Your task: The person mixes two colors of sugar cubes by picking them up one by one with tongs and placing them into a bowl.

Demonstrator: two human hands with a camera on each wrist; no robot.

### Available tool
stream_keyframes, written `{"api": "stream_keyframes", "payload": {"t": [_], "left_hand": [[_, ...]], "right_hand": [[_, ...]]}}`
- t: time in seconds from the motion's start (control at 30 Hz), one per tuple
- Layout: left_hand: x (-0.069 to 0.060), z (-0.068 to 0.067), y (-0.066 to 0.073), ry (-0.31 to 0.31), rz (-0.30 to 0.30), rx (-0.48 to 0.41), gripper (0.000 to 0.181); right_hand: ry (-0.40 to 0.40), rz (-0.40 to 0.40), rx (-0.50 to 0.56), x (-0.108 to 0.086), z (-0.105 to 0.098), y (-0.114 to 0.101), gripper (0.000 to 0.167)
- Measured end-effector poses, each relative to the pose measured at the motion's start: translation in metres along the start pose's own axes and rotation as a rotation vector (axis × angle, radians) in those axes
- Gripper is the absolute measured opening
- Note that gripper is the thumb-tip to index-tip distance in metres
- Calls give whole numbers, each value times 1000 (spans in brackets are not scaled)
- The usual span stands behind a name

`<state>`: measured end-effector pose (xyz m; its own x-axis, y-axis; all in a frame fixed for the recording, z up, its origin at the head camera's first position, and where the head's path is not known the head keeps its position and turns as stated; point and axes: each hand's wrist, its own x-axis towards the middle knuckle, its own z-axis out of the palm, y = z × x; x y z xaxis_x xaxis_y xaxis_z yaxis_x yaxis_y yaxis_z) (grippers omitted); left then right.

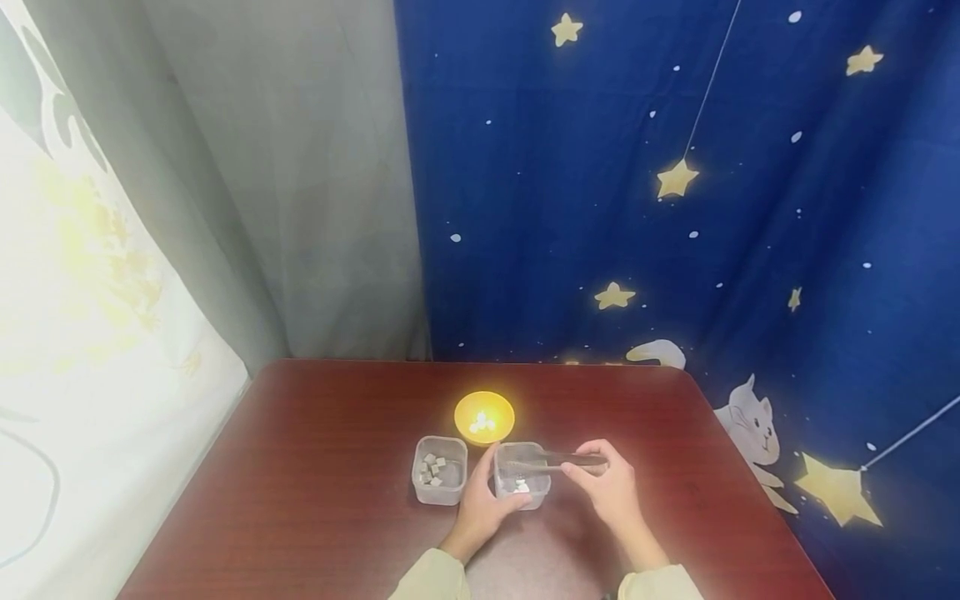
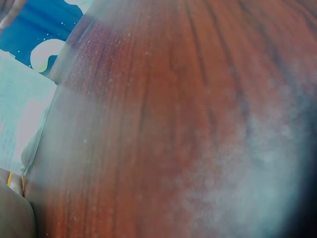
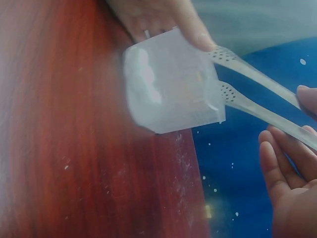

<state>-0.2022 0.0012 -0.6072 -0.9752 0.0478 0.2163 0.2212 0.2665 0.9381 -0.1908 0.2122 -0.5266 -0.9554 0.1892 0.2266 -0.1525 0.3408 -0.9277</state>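
My left hand (image 1: 478, 510) grips a clear plastic container (image 1: 534, 501), thumb along its near side; several small white pieces (image 1: 522, 485) lie inside. In my right hand (image 1: 613, 493) is a pair of metal tongs (image 3: 270, 82), held between thumb and fingers. The tongs' perforated tips stand apart at the container's mouth, and I cannot make out anything between them. To the left stands a second clear container (image 1: 439, 496) with several small greyish cubes (image 1: 431, 467). The left wrist view catches only part of the container (image 2: 25, 106) and of my left hand (image 2: 15, 213).
A yellow bowl (image 1: 469, 406) with several bright white pieces (image 1: 482, 423) stands just behind the two containers. All of it is on a dark red wooden table (image 1: 330, 467). Beyond the table hang a grey curtain (image 1: 300, 183) and a blue starry curtain (image 1: 540, 200).
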Motion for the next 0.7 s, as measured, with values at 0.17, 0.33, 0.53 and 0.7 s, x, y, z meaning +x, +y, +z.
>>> {"api": "stream_keyframes", "payload": {"t": [0.17,0.33,0.53,0.7], "left_hand": [[-1,0,-1,0,2,-1,102],[-2,0,1,1,-3,-7,102],[-1,0,1,3,-6,0,101],[0,0,1,6,-4,-2,102]], "right_hand": [[-15,-10,-52,-7,1,-17,33],[12,-28,-49,-10,2,-24,40],[32,-72,-52,-4,6,-3,40],[59,-161,-109,-4,10,0,40]]}}
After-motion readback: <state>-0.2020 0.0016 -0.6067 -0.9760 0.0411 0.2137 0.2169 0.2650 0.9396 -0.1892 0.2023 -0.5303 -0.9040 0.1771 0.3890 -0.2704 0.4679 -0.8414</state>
